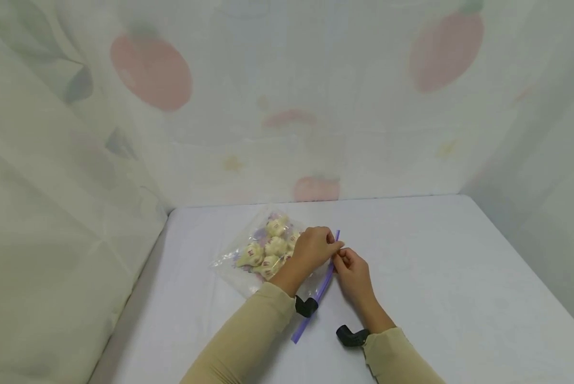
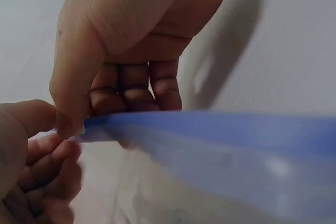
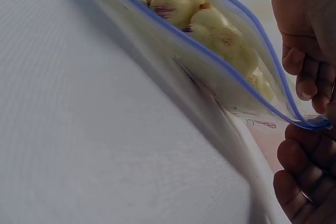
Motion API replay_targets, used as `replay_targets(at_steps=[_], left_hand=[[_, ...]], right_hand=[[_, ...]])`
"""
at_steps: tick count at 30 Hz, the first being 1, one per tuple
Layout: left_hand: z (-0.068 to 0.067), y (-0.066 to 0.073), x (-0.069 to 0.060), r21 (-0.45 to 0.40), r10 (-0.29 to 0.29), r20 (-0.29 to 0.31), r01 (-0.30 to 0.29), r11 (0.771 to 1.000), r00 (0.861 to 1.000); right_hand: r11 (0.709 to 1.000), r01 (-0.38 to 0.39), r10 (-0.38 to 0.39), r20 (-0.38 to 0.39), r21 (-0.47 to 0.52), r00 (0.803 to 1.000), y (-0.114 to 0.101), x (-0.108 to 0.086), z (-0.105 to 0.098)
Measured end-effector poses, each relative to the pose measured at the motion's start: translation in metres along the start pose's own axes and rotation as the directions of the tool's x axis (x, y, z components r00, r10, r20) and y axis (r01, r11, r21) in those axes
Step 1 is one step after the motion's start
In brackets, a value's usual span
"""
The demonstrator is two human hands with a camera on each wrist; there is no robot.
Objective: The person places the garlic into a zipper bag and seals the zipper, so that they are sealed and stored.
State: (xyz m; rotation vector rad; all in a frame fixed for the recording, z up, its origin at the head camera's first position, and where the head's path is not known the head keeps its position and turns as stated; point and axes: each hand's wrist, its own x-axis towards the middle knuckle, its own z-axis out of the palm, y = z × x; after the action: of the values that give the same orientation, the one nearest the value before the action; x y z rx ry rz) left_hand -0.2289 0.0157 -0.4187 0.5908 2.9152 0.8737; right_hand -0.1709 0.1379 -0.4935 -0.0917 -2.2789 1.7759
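A clear zip bag (image 1: pixel 229 256) with a purple-blue zip strip (image 1: pixel 322 285) lies on the table, with several garlic bulbs (image 1: pixel 275 246) inside. The right wrist view shows the bag's mouth gaping between two strip edges (image 3: pixel 226 69), which meet at the pinched end; garlic (image 3: pixel 226 40) shows through. My left hand (image 1: pixel 312 246) reaches across the bag and pinches the strip near its far end. Just nearer and to the right, my right hand (image 1: pixel 353 272) pinches the same part, thumb against finger. In the left wrist view, fingertips hide the strip's end (image 2: pixel 97 121).
A white-covered table (image 1: pixel 435 277) spreads around the bag. Pale fabric printed with fruit (image 1: pixel 315 189) hangs behind it and along both sides. Black wrist mounts (image 1: pixel 351 337) sit at both wrists, the left one over the strip.
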Motion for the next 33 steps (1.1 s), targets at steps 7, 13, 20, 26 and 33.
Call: replay_targets(at_steps=[7,13,20,26,33], left_hand=[[0.002,-0.007,0.004,-0.171,0.023,0.019,-0.02,0.985,1.0],[0.007,-0.012,0.006,-0.219,0.019,-0.019,-0.023,0.975,1.0],[0.009,-0.015,0.008,-0.258,0.003,-0.052,-0.016,0.966,0.999],[0.012,-0.018,0.011,-0.281,-0.036,-0.049,0.021,0.96,0.998],[0.011,-0.023,0.015,-0.307,-0.075,-0.102,0.04,0.951,0.992]], right_hand=[[0.999,0.035,-0.035,0.01,-0.023,0.999,0.001,0.001,-0.001],[0.998,-0.021,0.022,0.019,-0.055,1.0,-0.002,0.002,-0.003],[0.994,-0.106,0.105,0.047,0.002,0.993,-0.004,-0.001,-0.004],[0.996,-0.079,0.081,0.058,-0.035,0.995,-0.007,-0.006,-0.003],[0.996,-0.033,0.039,0.068,-0.088,0.997,-0.009,-0.011,-0.003]])
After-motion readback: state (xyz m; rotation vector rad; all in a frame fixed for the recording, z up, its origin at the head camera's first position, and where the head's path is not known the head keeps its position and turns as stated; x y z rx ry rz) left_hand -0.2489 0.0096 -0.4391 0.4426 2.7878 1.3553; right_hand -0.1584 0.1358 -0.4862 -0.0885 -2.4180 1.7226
